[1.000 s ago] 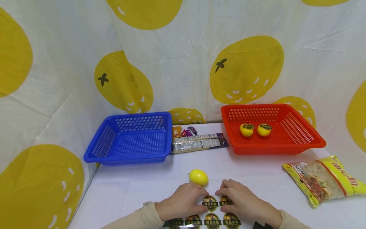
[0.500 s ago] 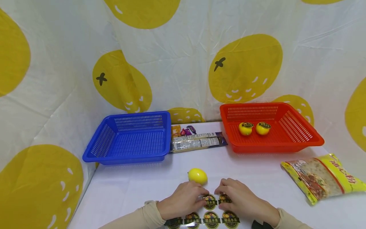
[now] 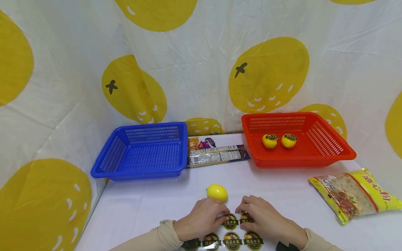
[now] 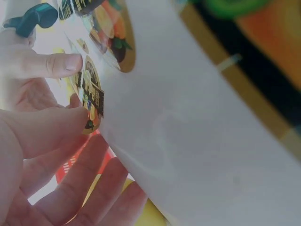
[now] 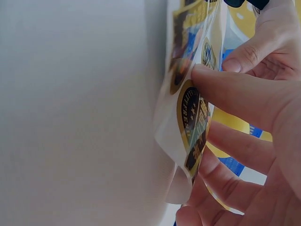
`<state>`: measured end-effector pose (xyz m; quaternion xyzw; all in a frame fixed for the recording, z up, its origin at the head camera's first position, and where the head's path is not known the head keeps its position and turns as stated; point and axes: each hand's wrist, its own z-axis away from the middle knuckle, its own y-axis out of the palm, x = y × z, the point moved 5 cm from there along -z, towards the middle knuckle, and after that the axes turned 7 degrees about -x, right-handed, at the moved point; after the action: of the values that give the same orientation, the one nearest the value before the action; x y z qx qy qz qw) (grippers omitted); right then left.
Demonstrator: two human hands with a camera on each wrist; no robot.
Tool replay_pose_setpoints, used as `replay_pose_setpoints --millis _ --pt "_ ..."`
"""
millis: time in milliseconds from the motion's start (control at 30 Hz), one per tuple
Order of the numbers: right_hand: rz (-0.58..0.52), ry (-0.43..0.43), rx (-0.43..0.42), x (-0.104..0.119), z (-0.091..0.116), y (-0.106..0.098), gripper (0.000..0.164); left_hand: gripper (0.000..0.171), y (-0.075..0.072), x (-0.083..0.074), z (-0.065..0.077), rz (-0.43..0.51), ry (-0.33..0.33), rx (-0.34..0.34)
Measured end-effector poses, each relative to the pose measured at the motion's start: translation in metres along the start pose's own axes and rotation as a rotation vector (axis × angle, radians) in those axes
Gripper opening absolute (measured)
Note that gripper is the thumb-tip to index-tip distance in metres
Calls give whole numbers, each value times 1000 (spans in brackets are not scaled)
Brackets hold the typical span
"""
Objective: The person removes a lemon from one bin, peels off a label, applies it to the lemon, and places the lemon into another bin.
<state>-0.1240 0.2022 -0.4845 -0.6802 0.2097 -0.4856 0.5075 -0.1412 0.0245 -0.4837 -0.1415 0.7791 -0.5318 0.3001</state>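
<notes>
Both hands are at a sheet of round fruit stickers [image 3: 232, 241], black and gold on a pale backing. My left hand [image 3: 202, 217] pinches its upper left part; in the left wrist view the thumb [image 4: 51, 129] lies over the printed side and the fingers behind. My right hand [image 3: 268, 220] grips the upper right part, its thumb [image 5: 235, 94] on a sticker and the other fingers under the sheet. The backing bends at that corner [image 5: 181, 188]. A yellow lemon [image 3: 217, 192] lies just beyond the left hand's knuckles.
A blue basket [image 3: 144, 174] stands at the back left. In the red basket [image 3: 301, 162] at the back right are two lemons [image 3: 288, 141] with stickers on them. Between the baskets lie long flat packets [image 3: 216, 157] and small wrapped sweets [image 3: 204, 143]. A yellow food bag [image 3: 355, 195] lies at the right.
The head view has shifted very slightly. Both hands keep hold of the sticker sheet with hardly any movement, and the lemon stays where it was.
</notes>
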Motion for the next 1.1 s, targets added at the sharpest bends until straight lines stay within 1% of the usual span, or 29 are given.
replay_pose_setpoints --millis 200,567,700,900,1033,1100 --pt "-11 21 14 -1 -1 1 33 9 0 -1 0 23 12 -19" --pt "-16 27 25 -1 -1 1 34 11 -4 -4 1 41 37 -41" --pt "-7 10 17 -1 -2 1 33 11 -8 -7 3 56 29 -32" --pt "-14 -1 17 0 -2 0 34 11 -19 -11 6 116 19 -25" --pt "-29 13 25 -1 -2 -1 35 11 -22 -9 6 148 -22 -25" --pt "-39 21 31 -1 -2 -1 35 10 -23 -8 5 149 -35 -28"
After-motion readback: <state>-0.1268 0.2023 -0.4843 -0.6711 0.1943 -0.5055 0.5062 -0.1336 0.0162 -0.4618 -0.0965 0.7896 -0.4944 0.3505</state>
